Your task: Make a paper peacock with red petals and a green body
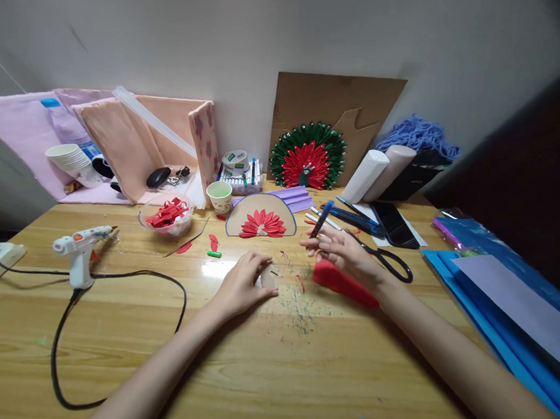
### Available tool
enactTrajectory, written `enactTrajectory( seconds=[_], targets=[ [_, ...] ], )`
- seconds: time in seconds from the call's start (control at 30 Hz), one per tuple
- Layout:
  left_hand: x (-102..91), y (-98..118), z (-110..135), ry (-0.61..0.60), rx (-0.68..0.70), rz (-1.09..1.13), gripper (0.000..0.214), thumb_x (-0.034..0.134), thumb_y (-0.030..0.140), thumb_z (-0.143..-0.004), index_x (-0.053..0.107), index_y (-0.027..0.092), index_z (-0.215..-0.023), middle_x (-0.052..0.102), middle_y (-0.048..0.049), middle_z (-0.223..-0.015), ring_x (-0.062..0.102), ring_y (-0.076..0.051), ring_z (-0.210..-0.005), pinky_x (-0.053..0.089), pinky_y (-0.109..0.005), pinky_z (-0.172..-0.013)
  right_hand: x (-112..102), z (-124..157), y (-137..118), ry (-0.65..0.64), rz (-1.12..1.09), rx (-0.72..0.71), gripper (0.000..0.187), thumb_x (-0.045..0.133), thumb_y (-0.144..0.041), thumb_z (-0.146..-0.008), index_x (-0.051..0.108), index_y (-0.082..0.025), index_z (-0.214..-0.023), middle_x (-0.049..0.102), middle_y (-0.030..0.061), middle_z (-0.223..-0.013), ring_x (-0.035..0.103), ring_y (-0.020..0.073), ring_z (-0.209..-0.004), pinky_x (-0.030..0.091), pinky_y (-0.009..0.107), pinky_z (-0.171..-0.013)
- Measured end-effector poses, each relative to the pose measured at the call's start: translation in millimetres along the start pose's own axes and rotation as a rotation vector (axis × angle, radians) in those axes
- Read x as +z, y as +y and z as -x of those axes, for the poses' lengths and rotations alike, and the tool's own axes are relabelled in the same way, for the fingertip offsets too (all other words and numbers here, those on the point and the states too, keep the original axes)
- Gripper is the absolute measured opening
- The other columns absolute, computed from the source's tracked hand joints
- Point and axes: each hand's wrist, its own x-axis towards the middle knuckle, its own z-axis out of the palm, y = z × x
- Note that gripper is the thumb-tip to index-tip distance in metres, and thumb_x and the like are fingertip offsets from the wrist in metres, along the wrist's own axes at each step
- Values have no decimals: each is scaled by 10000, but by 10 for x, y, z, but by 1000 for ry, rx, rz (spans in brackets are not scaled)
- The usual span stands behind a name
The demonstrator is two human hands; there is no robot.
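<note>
My left hand rests low over the table, thumb and fingers closed around a small beige card piece with a short dark mark on it. A dark blue marker stands tilted up in the fingers of my right hand. Beneath that hand lies a red piece of paper or felt. Behind both hands stands a half-round beige card edged in blue, with red petals fanned on it. A green marker cap lies beyond my left hand.
On the left are a glue gun with a looping cord and a bowl of red pieces. Black scissors lie right of my right hand, near a phone. A red-and-green peacock craft leans on cardboard at the back.
</note>
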Motion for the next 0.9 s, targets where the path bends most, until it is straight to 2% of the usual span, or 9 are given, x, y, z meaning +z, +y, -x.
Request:
enactTrajectory(
  seconds=[0.07,0.17,0.23,0.33,0.47,0.77,0.9],
  targets=[
    [31,-8,30,33,1,5,611,770,354,-643,505,204,-1172,569,-82,-1097,535,-242,-1025,445,-377,-867,127,-18,127,-10,34,-22,269,639,-437,-759,563,-188,-825,654,12,-592,501,101,-444,344,219,-422],
    [67,-11,60,50,-2,24,673,776,349,-637,461,211,-1214,571,-87,-1111,534,-253,-1033,438,-390,-874,273,-66,307,-20,125,-49,408,448,-555,-854,556,-181,-732,539,-23,-427,404,91,-354,254,220,-383],
    [79,-12,64,56,-15,40,686,779,342,-633,451,218,-1223,576,-88,-1119,536,-258,-1035,435,-395,-876,329,-87,402,-35,178,-46,449,377,-558,-885,588,-175,-787,534,-24,-464,442,103,-391,289,226,-401],
    [91,-21,57,68,-27,69,721,790,314,-619,439,219,-1242,586,-83,-1128,539,-252,-1039,434,-389,-885,355,-86,502,-84,300,-99,392,373,-494,-918,604,-180,-876,564,-13,-581,524,118,-516,391,238,-500],
    [106,-46,51,85,-61,133,787,802,297,-601,412,225,-1281,603,-69,-1123,547,-236,-1052,433,-378,-908,341,-54,551,-192,392,-174,371,339,-432,-951,602,-182,-874,567,-7,-611,544,124,-577,430,258,-608],
    [138,-30,45,59,-79,158,796,799,309,-611,396,234,-1293,589,-80,-1116,554,-237,-1028,459,-377,-870,370,-21,527,-202,432,-208,333,354,-393,-952,601,-188,-864,584,1,-621,559,134,-586,440,273,-621],
    [-27,-63,37,85,-23,87,891,815,398,-571,363,236,-1322,507,-104,-1190,519,-257,-1076,435,-409,-922,350,-19,557,-125,272,-149,277,378,-405,-941,578,-215,-930,579,-6,-637,557,135,-578,446,263,-572]
  ],
)
